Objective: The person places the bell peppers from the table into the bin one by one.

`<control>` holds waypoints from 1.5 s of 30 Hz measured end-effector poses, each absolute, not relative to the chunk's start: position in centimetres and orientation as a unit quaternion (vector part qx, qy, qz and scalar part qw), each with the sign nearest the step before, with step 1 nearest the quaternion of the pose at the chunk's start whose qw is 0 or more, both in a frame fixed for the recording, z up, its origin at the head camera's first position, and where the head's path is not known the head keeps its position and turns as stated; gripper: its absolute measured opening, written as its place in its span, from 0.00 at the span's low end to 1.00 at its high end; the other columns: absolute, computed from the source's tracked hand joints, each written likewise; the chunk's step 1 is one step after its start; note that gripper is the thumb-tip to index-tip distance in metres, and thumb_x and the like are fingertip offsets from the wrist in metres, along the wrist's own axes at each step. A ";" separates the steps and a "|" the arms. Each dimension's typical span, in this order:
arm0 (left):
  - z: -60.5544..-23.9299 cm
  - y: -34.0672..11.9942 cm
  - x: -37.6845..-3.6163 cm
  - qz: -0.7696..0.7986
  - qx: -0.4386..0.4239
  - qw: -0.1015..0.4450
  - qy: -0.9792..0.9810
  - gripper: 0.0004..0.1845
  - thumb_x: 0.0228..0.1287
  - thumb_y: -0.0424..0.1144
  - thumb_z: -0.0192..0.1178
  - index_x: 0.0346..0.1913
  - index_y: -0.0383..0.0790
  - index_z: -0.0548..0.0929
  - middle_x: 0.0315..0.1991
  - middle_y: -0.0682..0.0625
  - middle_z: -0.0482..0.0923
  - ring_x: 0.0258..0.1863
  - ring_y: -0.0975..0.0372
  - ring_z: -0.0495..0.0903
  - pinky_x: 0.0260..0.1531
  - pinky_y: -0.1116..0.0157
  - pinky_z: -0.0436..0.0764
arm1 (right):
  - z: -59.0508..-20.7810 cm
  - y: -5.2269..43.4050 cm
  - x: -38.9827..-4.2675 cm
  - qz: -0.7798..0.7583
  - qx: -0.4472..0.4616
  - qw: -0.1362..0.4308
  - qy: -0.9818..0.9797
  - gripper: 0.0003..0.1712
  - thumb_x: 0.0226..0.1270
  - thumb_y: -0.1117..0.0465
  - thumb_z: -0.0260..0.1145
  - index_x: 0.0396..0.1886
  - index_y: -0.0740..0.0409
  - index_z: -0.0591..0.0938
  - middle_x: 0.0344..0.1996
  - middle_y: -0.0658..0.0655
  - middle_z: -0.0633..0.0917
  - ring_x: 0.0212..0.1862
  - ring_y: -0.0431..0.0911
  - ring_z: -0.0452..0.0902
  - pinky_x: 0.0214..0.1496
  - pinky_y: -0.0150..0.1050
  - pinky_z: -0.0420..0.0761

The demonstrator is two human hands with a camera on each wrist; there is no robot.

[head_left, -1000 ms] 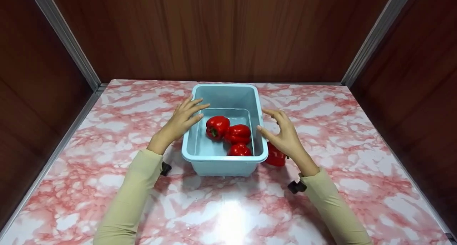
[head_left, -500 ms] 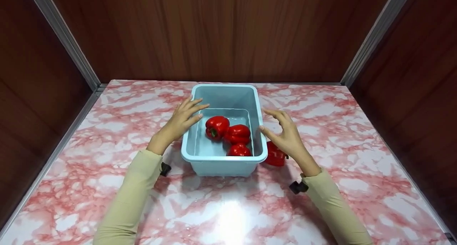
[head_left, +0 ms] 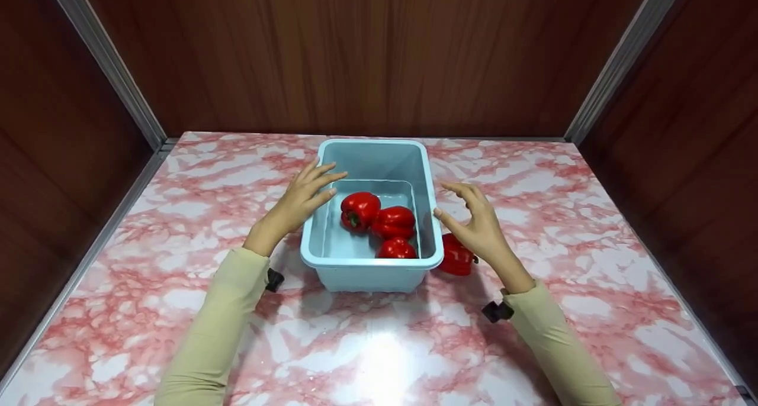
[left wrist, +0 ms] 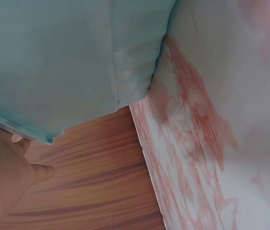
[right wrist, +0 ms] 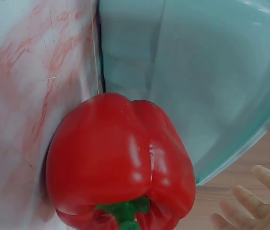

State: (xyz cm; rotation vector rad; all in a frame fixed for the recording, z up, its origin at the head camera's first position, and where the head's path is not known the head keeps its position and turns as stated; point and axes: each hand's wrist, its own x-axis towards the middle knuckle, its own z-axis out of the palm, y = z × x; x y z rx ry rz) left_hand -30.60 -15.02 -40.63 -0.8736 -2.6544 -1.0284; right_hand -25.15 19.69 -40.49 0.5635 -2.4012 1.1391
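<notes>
A light blue plastic bin (head_left: 372,276) stands on the table with three red bell peppers inside: one at the left (head_left: 360,210), one in the middle (head_left: 395,221) and one by the near wall (head_left: 397,249). My left hand (head_left: 296,202) rests over the bin's left rim, its fingers spread and fairly straight. At the right rim my right hand (head_left: 477,222) is loosely bent, thumb tip at the rim, nothing gripped. Below that hand, another red bell pepper (right wrist: 120,163) lies on the table against the bin's outer wall, its green stem facing away from the bin.
The table (head_left: 207,311) has a red and white marbled top. Brown wood panels (head_left: 379,57) with grey metal posts (head_left: 112,63) enclose its back and sides. A small black piece (head_left: 497,311) sits at each wrist.
My right hand has shifted slightly to the right, its fingers coming a little away from the rim. The left hand, the bin and the bell peppers look practically unmoved.
</notes>
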 end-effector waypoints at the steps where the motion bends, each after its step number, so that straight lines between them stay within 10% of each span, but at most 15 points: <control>1: -40.6 -15.0 -30.6 -0.345 -0.292 0.081 -0.888 0.25 0.69 0.56 0.45 0.65 0.52 0.70 0.69 0.45 0.58 0.72 0.47 0.39 0.63 0.37 0.36 | -40.5 19.7 -25.1 0.410 0.204 0.212 -0.864 0.29 0.56 0.53 0.70 0.58 0.53 0.76 0.52 0.55 0.76 0.53 0.48 0.69 0.50 0.46 0.68; 45: -40.7 -15.1 -30.6 -0.344 -0.290 0.082 -0.889 0.25 0.69 0.56 0.44 0.65 0.54 0.69 0.69 0.46 0.58 0.73 0.48 0.40 0.64 0.38 0.36 | -41.6 20.9 -24.9 0.394 0.216 0.210 -0.868 0.27 0.56 0.57 0.70 0.56 0.57 0.77 0.53 0.58 0.76 0.57 0.50 0.69 0.60 0.51 0.67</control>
